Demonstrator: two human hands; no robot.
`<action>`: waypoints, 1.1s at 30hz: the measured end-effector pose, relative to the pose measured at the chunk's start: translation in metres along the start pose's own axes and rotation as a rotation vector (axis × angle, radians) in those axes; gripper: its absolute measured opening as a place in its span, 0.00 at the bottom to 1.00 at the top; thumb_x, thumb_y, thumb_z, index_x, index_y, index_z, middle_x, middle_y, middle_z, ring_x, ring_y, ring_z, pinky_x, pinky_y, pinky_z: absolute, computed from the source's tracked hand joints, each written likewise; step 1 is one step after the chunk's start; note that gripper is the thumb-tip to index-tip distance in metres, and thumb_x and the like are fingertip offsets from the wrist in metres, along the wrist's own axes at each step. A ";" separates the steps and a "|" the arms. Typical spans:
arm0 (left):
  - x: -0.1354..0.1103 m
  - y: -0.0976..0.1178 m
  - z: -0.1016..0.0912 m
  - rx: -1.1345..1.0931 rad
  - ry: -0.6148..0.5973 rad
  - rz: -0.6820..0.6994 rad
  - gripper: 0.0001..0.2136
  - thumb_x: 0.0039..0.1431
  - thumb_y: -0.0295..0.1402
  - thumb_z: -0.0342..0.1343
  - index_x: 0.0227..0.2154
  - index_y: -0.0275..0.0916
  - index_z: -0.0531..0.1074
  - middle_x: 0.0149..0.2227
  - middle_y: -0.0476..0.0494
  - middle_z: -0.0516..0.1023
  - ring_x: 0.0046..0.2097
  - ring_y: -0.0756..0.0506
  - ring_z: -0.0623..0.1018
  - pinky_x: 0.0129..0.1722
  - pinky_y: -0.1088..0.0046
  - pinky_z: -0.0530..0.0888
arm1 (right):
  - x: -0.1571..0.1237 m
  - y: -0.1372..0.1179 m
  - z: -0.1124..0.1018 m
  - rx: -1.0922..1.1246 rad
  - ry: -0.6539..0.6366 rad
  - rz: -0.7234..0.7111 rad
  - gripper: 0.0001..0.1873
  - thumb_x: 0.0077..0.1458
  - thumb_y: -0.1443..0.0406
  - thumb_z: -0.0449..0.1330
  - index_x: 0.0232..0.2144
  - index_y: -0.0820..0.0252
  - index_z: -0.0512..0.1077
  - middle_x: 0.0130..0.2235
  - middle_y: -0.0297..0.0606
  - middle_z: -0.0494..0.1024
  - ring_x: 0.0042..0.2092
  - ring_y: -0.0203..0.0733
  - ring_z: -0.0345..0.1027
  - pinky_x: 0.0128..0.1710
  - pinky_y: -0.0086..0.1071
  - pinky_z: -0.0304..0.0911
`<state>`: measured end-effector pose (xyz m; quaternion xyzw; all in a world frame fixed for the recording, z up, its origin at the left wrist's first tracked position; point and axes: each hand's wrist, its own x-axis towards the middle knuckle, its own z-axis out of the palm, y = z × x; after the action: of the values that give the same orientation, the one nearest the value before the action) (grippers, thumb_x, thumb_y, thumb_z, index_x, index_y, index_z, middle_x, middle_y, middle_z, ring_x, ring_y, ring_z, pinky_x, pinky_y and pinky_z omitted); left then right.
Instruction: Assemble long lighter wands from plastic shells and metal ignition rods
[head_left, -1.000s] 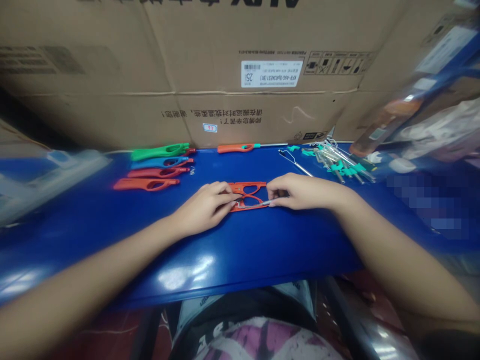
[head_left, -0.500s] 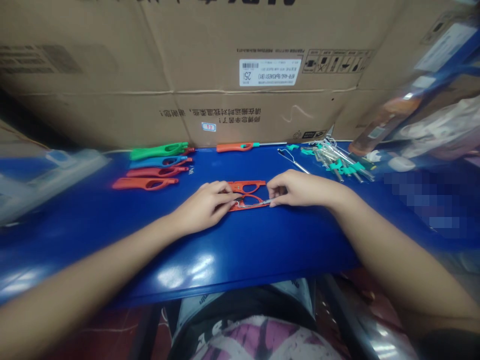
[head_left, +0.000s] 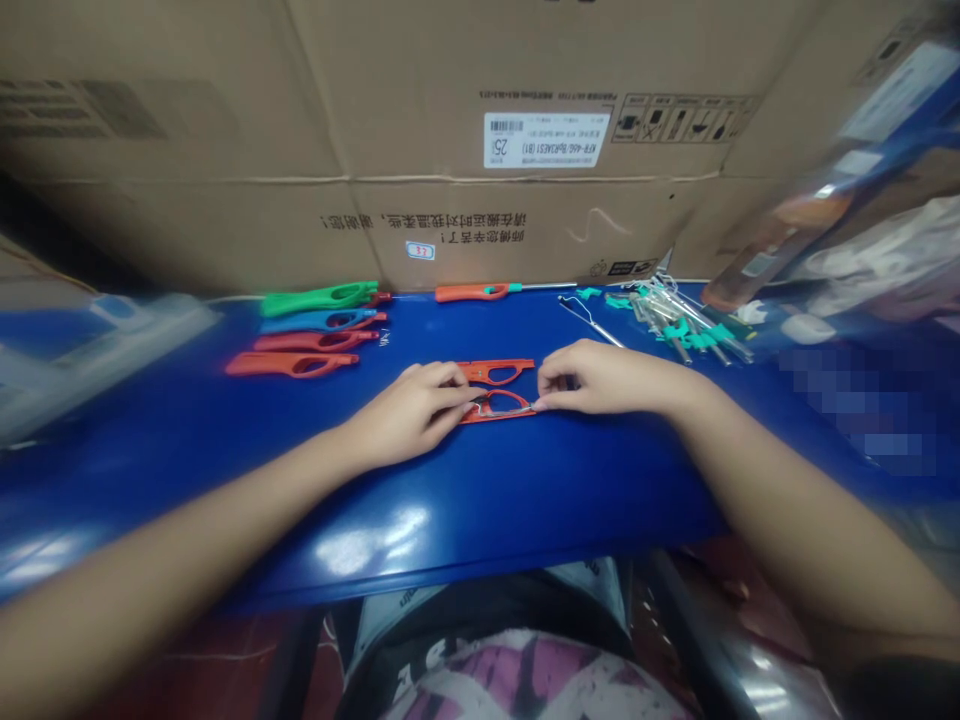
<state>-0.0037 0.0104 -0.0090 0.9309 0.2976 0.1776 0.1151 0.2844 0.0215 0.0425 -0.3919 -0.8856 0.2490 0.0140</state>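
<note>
Two orange lighter casing halves lie one behind the other on the blue table: the far half (head_left: 496, 374) and the near half (head_left: 501, 413), each with a trigger opening. My left hand (head_left: 416, 412) covers their left ends. Its thumb and forefinger pinch a small dark part (head_left: 478, 397) with a thin pale wire, over the near half. At that half's right end, my right hand (head_left: 574, 378) has its fingers curled and pinches the end of a thin metal rod (head_left: 517, 410), which lies along the casing. The rod's far end is hidden by the fingers.
Green (head_left: 319, 298), blue (head_left: 322, 320) and red lighter handles (head_left: 292, 365) lie at left. An orange lighter with a metal tube (head_left: 472, 292) lies by the cardboard box (head_left: 420, 140). Several metal tubes with teal parts (head_left: 679, 320) are piled right, near a bottle (head_left: 772, 250).
The right fingertips have shifted slightly outward at the casing's right end, and less of the metal piece shows beside them. The left hand keeps its pinch. The view has moved slightly.
</note>
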 end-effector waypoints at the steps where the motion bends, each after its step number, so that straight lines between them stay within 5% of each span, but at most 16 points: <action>1: 0.000 0.000 0.000 0.000 -0.003 0.000 0.15 0.73 0.33 0.48 0.53 0.43 0.77 0.47 0.40 0.77 0.48 0.42 0.76 0.48 0.63 0.69 | 0.002 0.000 0.001 0.034 0.001 0.006 0.15 0.61 0.55 0.62 0.32 0.60 0.77 0.33 0.38 0.79 0.33 0.39 0.69 0.34 0.32 0.58; 14: 0.002 0.006 0.001 -0.069 0.013 0.045 0.15 0.72 0.33 0.48 0.52 0.43 0.78 0.44 0.41 0.78 0.47 0.42 0.77 0.50 0.63 0.69 | 0.011 -0.004 0.006 0.235 -0.108 0.312 0.14 0.49 0.56 0.70 0.26 0.61 0.75 0.28 0.35 0.77 0.29 0.36 0.64 0.29 0.31 0.58; 25: 0.003 0.003 0.004 -0.036 0.021 0.060 0.15 0.72 0.32 0.49 0.55 0.41 0.77 0.45 0.41 0.78 0.47 0.43 0.76 0.50 0.64 0.70 | 0.003 -0.008 0.002 0.227 -0.064 0.190 0.10 0.55 0.59 0.66 0.35 0.61 0.77 0.27 0.33 0.75 0.26 0.34 0.66 0.28 0.29 0.57; 33: 0.004 0.006 0.001 -0.078 0.014 0.070 0.15 0.72 0.32 0.49 0.54 0.41 0.77 0.44 0.41 0.78 0.47 0.43 0.77 0.49 0.63 0.70 | 0.009 -0.008 0.004 0.184 -0.075 0.225 0.10 0.54 0.60 0.68 0.28 0.61 0.77 0.24 0.32 0.73 0.26 0.33 0.61 0.29 0.30 0.55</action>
<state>0.0027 0.0075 -0.0073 0.9344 0.2584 0.1993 0.1429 0.2718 0.0214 0.0412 -0.4761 -0.8094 0.3437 -0.0110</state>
